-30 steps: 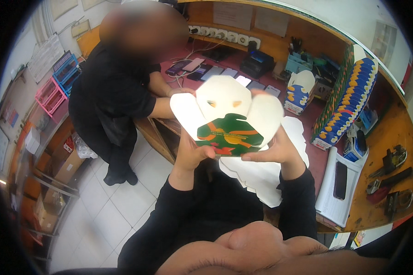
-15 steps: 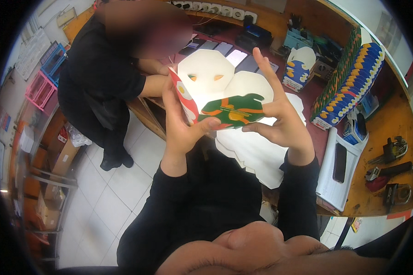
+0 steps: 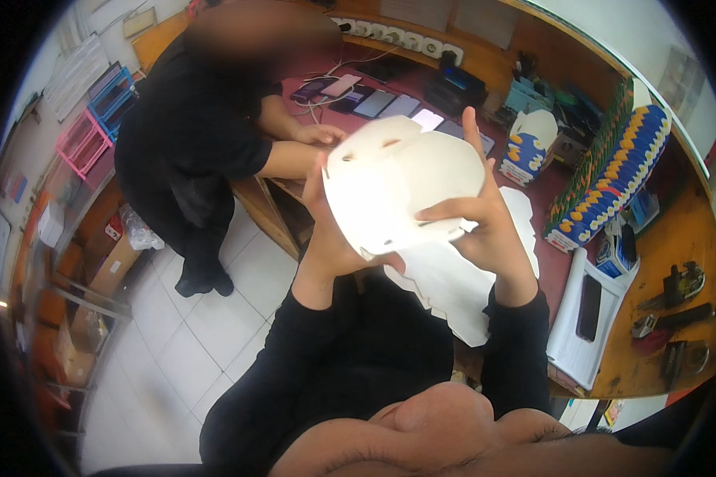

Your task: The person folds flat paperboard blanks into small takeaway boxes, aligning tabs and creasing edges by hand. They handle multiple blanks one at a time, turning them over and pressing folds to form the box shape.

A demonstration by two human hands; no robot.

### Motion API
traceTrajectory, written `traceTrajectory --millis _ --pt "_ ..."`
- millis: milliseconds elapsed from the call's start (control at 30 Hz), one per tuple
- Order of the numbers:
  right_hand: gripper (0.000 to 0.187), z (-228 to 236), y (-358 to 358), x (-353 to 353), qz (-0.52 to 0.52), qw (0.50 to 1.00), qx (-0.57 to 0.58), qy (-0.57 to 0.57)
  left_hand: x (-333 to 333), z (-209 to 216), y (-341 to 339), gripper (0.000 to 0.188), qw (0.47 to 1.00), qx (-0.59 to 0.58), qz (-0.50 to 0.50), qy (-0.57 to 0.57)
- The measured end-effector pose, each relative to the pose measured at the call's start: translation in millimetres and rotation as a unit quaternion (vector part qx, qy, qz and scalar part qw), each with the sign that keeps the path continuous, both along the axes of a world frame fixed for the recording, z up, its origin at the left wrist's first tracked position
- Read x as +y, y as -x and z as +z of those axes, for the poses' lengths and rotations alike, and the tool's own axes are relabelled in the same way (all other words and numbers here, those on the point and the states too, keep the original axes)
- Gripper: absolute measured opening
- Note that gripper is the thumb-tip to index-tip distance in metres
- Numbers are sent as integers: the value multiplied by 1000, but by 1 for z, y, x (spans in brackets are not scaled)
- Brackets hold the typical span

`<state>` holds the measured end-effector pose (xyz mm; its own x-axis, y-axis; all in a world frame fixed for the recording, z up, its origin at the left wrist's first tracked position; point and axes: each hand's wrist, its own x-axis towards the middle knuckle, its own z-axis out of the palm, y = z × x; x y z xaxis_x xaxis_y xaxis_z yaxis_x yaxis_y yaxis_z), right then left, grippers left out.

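Note:
Between my hands is a paper food box [image 3: 394, 179], tipped so that its white inside and rounded flaps face up. Small slots show in the flaps; its printed outer sides are hidden. My left hand [image 3: 332, 238] is closed round its left side, the thumb at the lower edge. At the right side, my right hand [image 3: 489, 234] grips the box's edge, one finger stretched upward. Under the box, white flat box blanks [image 3: 461, 290] lie overlapping at the table's near edge. A formed blue-and-white box [image 3: 523, 155] stands beyond my right hand.
A tall leaning stack of nested boxes [image 3: 612, 175] rises at the right. Near it lie a notebook [image 3: 569, 334] with a black phone [image 3: 589, 306], and padlocks [image 3: 684, 358]. Several phones [image 3: 374, 103] line the red tabletop. A co-worker [image 3: 191, 119] in black sits at the left.
The food box has been tilted, turning its printed red and green sides out of sight. My right thumb has moved up onto its white inner face. The view has shifted slightly.

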<state>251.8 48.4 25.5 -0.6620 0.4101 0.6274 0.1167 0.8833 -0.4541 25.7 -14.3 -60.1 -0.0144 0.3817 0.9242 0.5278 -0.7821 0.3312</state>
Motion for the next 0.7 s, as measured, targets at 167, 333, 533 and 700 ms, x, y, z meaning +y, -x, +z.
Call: traceTrajectory --millis 167,333,533,700 --pt "49 -8 8 -5 60 997 32 -24 14 -7 11 160 992 -31 -63 -102" --pt "54 -13 10 -10 68 995 15 -70 15 -12 13 166 983 -100 -138 -69" --pt "40 6 9 -11 90 995 26 -42 -6 2 20 166 990 -73 -64 107" --pt "37 8 -10 0 -25 999 27 6 7 22 -1 152 914 -242 -212 245"
